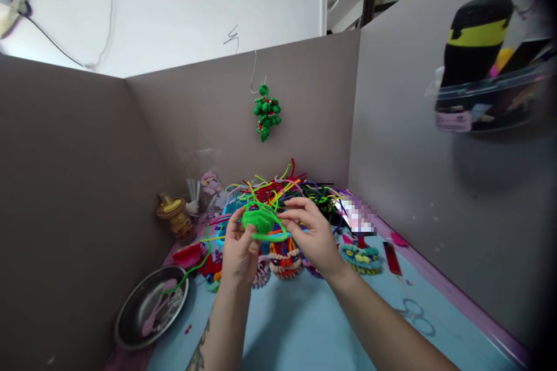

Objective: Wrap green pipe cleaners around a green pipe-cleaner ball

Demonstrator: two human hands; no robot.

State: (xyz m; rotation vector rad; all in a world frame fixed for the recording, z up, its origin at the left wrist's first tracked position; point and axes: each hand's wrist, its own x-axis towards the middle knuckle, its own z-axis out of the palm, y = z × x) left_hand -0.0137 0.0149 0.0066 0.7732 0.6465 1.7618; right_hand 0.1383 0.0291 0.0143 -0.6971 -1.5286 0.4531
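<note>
My left hand (241,249)'s curled round the coil (260,220), right hand (312,237) loosely bent at its edge, can't tell if pinching. Probably light, bendy; I'd grip mid-bundle.

No legible text anywhere. Pink label (453,121) on the clear bin (513,90), mounted above the worktop (304,324)'s right edge: marks too small and blurred to read. Lit screen (353,215) near the far right corner: partly pixelated, no readable characters or numbers.
</note>
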